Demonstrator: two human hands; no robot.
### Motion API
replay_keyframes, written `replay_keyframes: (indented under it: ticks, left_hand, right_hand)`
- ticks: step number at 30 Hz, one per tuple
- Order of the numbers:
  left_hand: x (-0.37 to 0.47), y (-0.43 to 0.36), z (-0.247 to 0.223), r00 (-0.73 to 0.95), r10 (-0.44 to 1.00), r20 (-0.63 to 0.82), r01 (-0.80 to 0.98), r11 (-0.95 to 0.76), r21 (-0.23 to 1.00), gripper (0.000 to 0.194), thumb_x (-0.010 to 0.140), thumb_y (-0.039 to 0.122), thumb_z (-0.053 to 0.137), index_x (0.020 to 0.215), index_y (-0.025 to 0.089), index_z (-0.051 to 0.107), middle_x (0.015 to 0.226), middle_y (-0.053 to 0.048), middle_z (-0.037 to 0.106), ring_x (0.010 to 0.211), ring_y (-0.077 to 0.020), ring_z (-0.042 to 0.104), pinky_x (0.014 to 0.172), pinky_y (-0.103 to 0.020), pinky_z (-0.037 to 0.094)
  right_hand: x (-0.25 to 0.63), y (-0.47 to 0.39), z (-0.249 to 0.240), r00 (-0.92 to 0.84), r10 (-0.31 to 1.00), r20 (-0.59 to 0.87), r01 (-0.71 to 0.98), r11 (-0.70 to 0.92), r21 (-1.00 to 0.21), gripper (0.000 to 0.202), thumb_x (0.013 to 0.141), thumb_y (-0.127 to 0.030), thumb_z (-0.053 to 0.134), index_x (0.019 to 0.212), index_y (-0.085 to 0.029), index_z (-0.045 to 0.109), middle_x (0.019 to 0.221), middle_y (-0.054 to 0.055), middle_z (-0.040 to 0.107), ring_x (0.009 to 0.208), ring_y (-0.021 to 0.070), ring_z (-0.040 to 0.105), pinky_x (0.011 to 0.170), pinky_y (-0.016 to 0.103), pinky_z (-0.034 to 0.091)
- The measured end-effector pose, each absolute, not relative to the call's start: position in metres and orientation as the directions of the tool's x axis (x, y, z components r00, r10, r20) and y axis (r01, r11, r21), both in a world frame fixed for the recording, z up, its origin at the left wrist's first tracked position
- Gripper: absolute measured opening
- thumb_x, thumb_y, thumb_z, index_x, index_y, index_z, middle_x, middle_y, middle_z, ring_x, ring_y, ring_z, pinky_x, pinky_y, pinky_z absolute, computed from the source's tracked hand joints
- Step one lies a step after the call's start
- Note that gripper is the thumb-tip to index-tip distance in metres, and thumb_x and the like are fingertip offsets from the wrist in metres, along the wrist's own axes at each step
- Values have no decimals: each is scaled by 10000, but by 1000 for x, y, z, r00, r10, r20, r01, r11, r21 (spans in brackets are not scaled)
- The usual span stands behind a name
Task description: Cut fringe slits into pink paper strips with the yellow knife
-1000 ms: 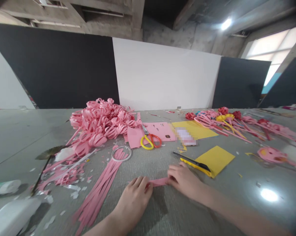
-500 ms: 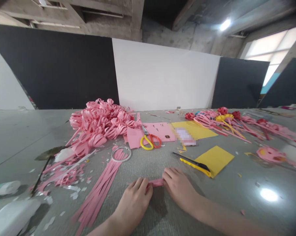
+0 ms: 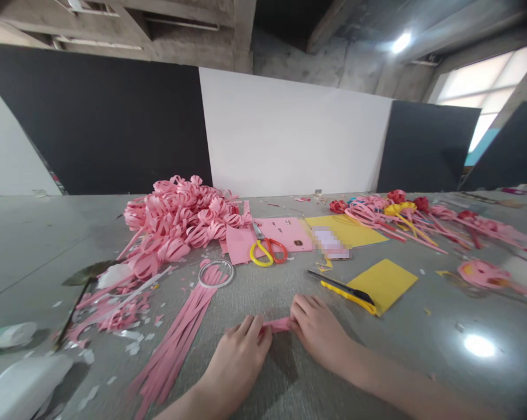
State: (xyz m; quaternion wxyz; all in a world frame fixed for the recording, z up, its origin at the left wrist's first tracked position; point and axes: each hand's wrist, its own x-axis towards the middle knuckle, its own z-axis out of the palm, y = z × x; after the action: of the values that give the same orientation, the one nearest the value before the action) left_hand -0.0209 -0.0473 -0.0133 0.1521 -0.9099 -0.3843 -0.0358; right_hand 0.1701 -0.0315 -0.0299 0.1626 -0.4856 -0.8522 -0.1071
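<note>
A short pink paper strip (image 3: 277,325) spans the gap between my hands, just above the grey surface. My left hand (image 3: 241,353) pinches its left end, and my right hand (image 3: 318,329) is closed on its right end; both ends are hidden by fingers. To the left lies a bundle of long pink paper strips (image 3: 180,344), with a ring of clear tape (image 3: 216,285) over its upper end. Scissors (image 3: 268,252) with a yellow and a red handle rest on pink paper beyond my hands. A black and yellow utility knife (image 3: 342,289) lies partly on a yellow sheet (image 3: 388,283).
A heap of looped pink paper flowers (image 3: 180,216) stands at the back left. Paper scraps, a white box (image 3: 24,385) and a bottle (image 3: 9,335) are at the left. More paper flowers (image 3: 398,210) lie at the back right, near a blurred phone (image 3: 331,242).
My right hand has lifted very slightly at the knuckles. Both hands still hold the pink strip in nearly the same place.
</note>
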Motion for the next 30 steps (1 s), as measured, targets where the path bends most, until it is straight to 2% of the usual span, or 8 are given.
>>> replay_keyframes:
  ticks: [10, 21, 25, 27, 29, 30]
  left_hand:
    - [-20, -47, -12, 693, 702, 166, 718, -651, -244, 237, 763, 79, 490, 987, 155, 508, 860, -48, 515, 761, -189, 534, 554, -276, 487]
    - [-22, -47, -15, 710, 683, 171, 700, -659, -275, 289, 747, 65, 491, 1026, 138, 498, 860, -61, 515, 758, -197, 535, 536, -284, 492]
    - [-21, -47, -12, 705, 689, 170, 707, -665, -241, 277, 751, 49, 474, 1011, 139, 510, 874, -64, 534, 777, -207, 541, 552, -303, 497]
    - [-20, -48, -8, 690, 700, 184, 724, -668, -174, 223, 772, 70, 461, 965, 153, 533, 878, -59, 550, 797, -204, 546, 621, -326, 499]
    - [-18, -50, -4, 692, 688, 218, 716, -693, -86, 191, 805, 167, 466, 980, 160, 541, 961, -75, 564, 904, -221, 534, 772, -374, 465]
    - [-18, -52, -3, 709, 666, 232, 692, -721, -47, 237, 818, 239, 465, 1031, 156, 527, 1043, -90, 553, 985, -235, 505, 854, -394, 420]
  right_hand:
    - [170, -32, -26, -507, 780, 368, 847, 529, 47, 85, 814, -163, 462, 753, -180, 518, 834, 30, 509, 784, 173, 468, 769, 354, 331]
    - [173, -32, -21, -517, 773, 367, 834, 552, 13, 78, 814, -179, 470, 774, -186, 536, 838, 18, 516, 809, 171, 469, 798, 370, 330]
    - [173, -31, -21, -515, 771, 375, 832, 554, 5, 74, 807, -181, 483, 767, -189, 545, 826, 14, 514, 801, 163, 475, 803, 366, 332]
    - [173, -31, -21, -510, 777, 369, 835, 550, -4, 78, 808, -186, 487, 761, -192, 548, 824, 11, 514, 795, 159, 476, 806, 364, 332]
    - [173, -31, -20, -506, 780, 369, 837, 547, -7, 89, 816, -194, 479, 763, -196, 550, 823, 11, 515, 798, 160, 475, 814, 368, 328]
    - [174, -31, -20, -507, 778, 371, 837, 547, -5, 96, 821, -196, 474, 766, -197, 551, 822, 11, 516, 802, 161, 474, 818, 369, 326]
